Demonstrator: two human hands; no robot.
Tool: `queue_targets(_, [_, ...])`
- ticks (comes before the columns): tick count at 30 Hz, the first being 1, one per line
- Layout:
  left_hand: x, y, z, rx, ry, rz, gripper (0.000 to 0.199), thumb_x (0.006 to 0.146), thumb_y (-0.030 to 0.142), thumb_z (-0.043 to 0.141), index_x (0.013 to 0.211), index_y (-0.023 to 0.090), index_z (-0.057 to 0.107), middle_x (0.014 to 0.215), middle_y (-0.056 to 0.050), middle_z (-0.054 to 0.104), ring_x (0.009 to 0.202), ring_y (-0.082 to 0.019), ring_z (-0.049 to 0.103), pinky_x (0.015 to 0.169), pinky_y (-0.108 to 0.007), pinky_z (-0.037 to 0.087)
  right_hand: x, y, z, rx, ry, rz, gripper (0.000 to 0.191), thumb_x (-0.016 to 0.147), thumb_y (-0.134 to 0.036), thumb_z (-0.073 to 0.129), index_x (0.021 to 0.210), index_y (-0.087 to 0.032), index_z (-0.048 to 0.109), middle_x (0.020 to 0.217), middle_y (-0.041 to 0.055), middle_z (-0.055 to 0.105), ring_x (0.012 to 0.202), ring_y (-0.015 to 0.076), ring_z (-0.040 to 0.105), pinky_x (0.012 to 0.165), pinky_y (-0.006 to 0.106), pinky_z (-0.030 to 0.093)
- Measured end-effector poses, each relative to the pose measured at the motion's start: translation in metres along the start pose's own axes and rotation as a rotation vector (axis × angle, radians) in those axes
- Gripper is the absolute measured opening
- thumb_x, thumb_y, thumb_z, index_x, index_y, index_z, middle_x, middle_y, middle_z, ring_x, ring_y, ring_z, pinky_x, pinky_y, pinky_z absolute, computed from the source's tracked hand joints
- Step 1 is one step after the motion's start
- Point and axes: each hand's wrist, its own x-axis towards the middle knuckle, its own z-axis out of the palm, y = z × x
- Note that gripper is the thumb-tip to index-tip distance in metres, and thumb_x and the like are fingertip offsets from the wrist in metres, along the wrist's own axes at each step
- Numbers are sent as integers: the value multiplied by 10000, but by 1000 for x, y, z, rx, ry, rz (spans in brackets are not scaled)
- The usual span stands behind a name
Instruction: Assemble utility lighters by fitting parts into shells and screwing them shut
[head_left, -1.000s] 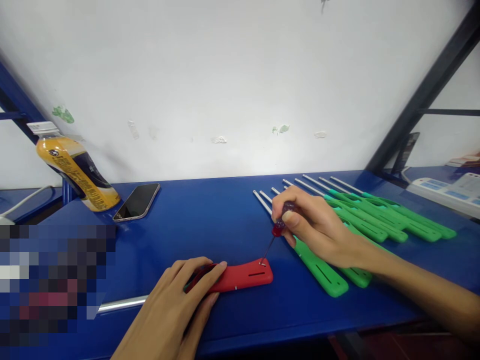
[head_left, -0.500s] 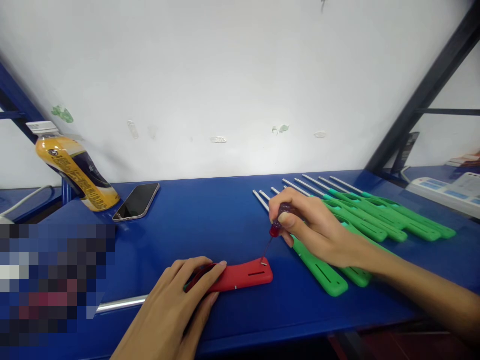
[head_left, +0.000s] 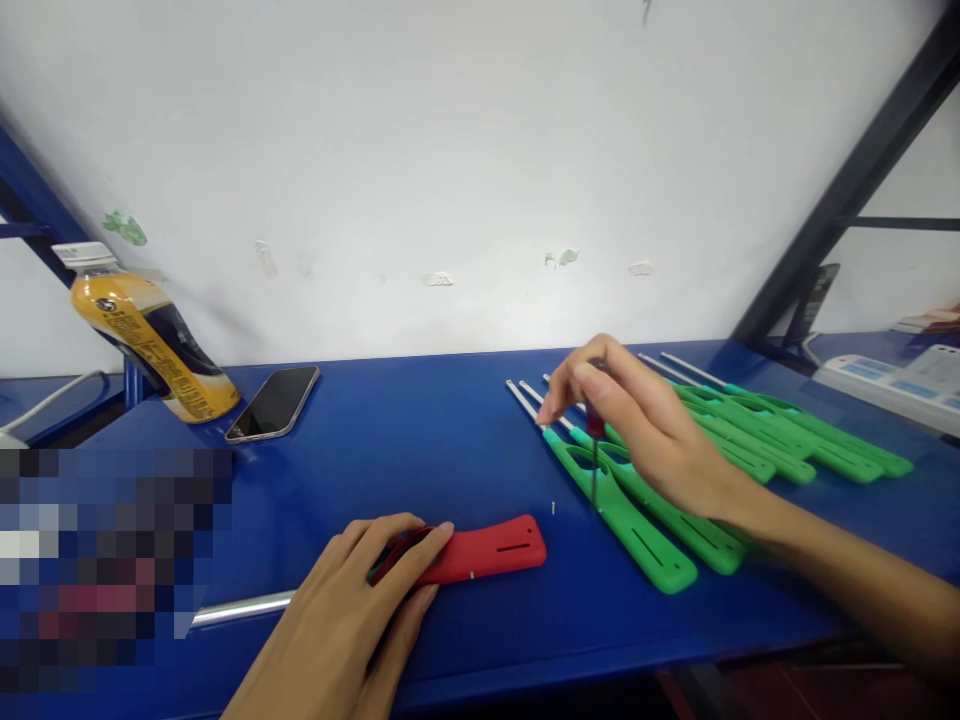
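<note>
My left hand [head_left: 352, 590] is closed round the loop end of a red plastic handle [head_left: 487, 550], which lies flat with its slotted end pointing right. A silver rod [head_left: 244, 608] runs out to the left from under that hand. In my right hand [head_left: 637, 420] is a screwdriver [head_left: 595, 425] with a dark red grip, its thin shaft pointing down over the nearest green handle [head_left: 645, 530]. Whether the tip touches that handle I cannot tell. A tiny screw [head_left: 553, 508] lies on the blue table between the red and green handles.
Several green handles with silver rods [head_left: 795, 430] lie in a row at the right. A phone [head_left: 275, 402] and a yellow bottle [head_left: 154, 340] are at the back left. White power strips [head_left: 885, 390] sit at the far right. A pixelated patch covers the lower left.
The screwdriver in my right hand has moved up and right, away from the red handle's end. The small screw that was on that end now lies on the table. My left hand is unmoved.
</note>
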Motion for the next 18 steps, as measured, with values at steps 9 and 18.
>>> queue_targets(9, [-1, 0, 0, 7, -4, 5, 432, 1096, 316, 522, 1521, 392, 552, 1327, -34, 712, 1133, -238, 732, 932, -407, 692, 9, 5, -28, -378, -690, 291, 226, 898, -487, 839, 958, -273, 801, 786, -5, 692, 707, 191, 614, 582, 297, 409])
queue_targets(18, [-2, -1, 1, 13, -2, 1, 464, 1084, 326, 534, 1543, 391, 545, 1331, -37, 719, 1132, -240, 737, 942, -391, 684, 7, 13, -17, -371, -875, 264, 218, 965, -466, 785, 922, -256, 832, 900, 1, 775, 826, 187, 688, 716, 303, 445])
